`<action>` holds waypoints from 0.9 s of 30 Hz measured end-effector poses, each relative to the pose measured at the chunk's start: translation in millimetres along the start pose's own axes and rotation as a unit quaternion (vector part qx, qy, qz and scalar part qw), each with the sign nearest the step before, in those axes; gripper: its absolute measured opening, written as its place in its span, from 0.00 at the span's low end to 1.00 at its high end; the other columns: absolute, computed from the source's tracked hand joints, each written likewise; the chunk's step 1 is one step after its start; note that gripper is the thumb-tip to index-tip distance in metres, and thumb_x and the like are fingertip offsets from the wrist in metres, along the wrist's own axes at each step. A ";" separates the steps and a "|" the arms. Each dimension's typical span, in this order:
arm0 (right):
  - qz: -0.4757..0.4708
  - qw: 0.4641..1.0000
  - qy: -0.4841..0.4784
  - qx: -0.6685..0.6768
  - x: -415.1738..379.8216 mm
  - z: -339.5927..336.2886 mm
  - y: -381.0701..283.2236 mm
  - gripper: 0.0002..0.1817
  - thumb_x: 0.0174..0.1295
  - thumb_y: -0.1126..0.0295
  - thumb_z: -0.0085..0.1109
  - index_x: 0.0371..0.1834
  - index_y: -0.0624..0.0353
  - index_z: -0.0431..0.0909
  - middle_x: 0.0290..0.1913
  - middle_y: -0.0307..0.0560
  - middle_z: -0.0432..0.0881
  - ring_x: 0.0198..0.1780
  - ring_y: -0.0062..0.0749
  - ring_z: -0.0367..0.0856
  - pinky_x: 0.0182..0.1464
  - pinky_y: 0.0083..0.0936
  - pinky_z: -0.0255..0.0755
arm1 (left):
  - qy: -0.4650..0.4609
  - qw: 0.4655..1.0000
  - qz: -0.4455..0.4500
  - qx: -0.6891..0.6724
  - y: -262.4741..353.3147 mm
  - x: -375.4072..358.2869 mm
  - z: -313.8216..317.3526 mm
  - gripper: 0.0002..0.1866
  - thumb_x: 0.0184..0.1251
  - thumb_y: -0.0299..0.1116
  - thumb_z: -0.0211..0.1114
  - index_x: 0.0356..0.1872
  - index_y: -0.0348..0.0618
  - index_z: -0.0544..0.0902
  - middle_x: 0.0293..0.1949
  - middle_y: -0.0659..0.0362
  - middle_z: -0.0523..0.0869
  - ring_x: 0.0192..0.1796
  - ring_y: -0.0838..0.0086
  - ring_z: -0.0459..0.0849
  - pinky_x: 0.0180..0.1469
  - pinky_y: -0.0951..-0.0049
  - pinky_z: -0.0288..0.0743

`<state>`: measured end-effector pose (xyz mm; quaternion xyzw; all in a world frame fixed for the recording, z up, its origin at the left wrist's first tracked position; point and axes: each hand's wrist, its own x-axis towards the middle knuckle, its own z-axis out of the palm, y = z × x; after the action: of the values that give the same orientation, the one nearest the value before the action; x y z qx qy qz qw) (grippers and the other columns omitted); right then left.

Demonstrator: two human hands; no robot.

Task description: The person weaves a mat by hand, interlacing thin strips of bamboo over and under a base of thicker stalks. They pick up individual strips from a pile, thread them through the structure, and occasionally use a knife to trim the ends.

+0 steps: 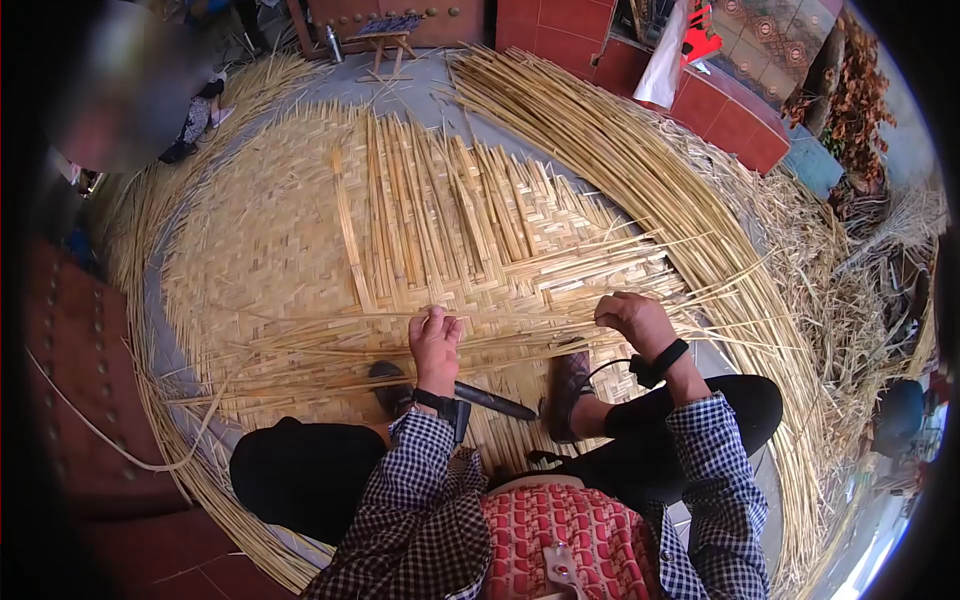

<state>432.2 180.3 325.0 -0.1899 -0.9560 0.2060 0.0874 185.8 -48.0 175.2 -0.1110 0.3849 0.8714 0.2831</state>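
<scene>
A herringbone mat of split reed strips [270, 240] lies half-woven on the ground under me. My left hand [435, 350], palm turned up, has its fingertips closed on a thin reed strip [300, 319] stretching left across the mat. To the right, my right hand [640, 322] is closed in a pinch just above the weave; what its fingers hold is hidden. Raised upright strips [430, 215] fan out beyond my hands. Loose crosswise strips [480, 352] run beneath both wrists. A dark bar-shaped tool [495, 401] rests between my shoes.
A long bundle of reeds [620, 160] curves around the right side. Dry scraps [800, 250] are heaped beyond it. At the back stand a small wooden stool [390, 45] and a metal flask [334, 45]. Another person's shoe [178, 152] shows at upper left.
</scene>
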 end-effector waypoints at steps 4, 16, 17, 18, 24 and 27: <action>-0.004 0.997 -0.012 0.070 -0.1 -6.1 3.4 0.06 0.58 0.70 0.69 0.36 0.51 0.82 0.34 0.41 0.82 0.40 0.43 0.84 0.43 0.33 0.78 | -0.066 0.997 0.024 -0.038 12.1 -11.0 15.9 0.08 0.68 0.26 0.70 0.43 0.43 0.79 0.39 0.58 0.86 0.38 0.72 0.87 0.39 0.73 0.84; 0.008 0.985 -0.098 0.140 0.7 -7.2 10.3 0.05 0.65 0.72 0.65 0.40 0.54 0.77 0.32 0.39 0.81 0.33 0.32 0.83 0.35 0.29 0.78 | 0.021 0.999 -0.024 0.037 6.6 -10.8 1.2 0.08 0.64 0.26 0.74 0.35 0.49 0.81 0.34 0.63 0.86 0.36 0.74 0.87 0.38 0.76 0.84; 0.051 0.960 -0.131 0.244 2.2 -9.6 8.1 0.05 0.66 0.72 0.64 0.40 0.55 0.77 0.31 0.38 0.81 0.32 0.29 0.82 0.34 0.27 0.78 | 0.022 0.999 -0.021 0.024 7.8 -11.7 3.3 0.09 0.64 0.26 0.74 0.34 0.49 0.80 0.33 0.63 0.85 0.36 0.74 0.87 0.38 0.76 0.84; 0.066 0.953 -0.136 0.263 2.8 -12.2 5.4 0.06 0.66 0.71 0.65 0.40 0.55 0.77 0.31 0.38 0.81 0.32 0.27 0.81 0.34 0.26 0.78 | 0.019 0.999 -0.025 0.017 8.1 -10.9 2.6 0.10 0.64 0.26 0.74 0.34 0.49 0.79 0.33 0.64 0.85 0.35 0.74 0.86 0.38 0.76 0.84; 0.023 0.972 -0.108 0.209 5.0 -14.2 0.3 0.10 0.63 0.68 0.70 0.38 0.57 0.76 0.29 0.39 0.80 0.32 0.26 0.80 0.35 0.25 0.75 | 0.019 0.998 -0.066 -0.006 14.9 -14.8 4.6 0.10 0.65 0.27 0.74 0.34 0.49 0.79 0.32 0.65 0.84 0.35 0.75 0.84 0.37 0.78 0.83; 0.045 0.993 -0.089 0.064 7.5 -11.1 -2.2 0.10 0.60 0.66 0.71 0.38 0.54 0.78 0.32 0.43 0.83 0.36 0.37 0.83 0.39 0.32 0.76 | -0.007 0.997 -0.081 -0.011 18.0 -14.6 5.0 0.08 0.66 0.26 0.73 0.36 0.49 0.80 0.32 0.64 0.84 0.36 0.76 0.83 0.35 0.80 0.79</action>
<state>427.4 185.5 336.7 -0.2081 -0.9351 0.2868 0.0047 187.4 -60.1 195.6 -0.1385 0.3629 0.8508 0.3541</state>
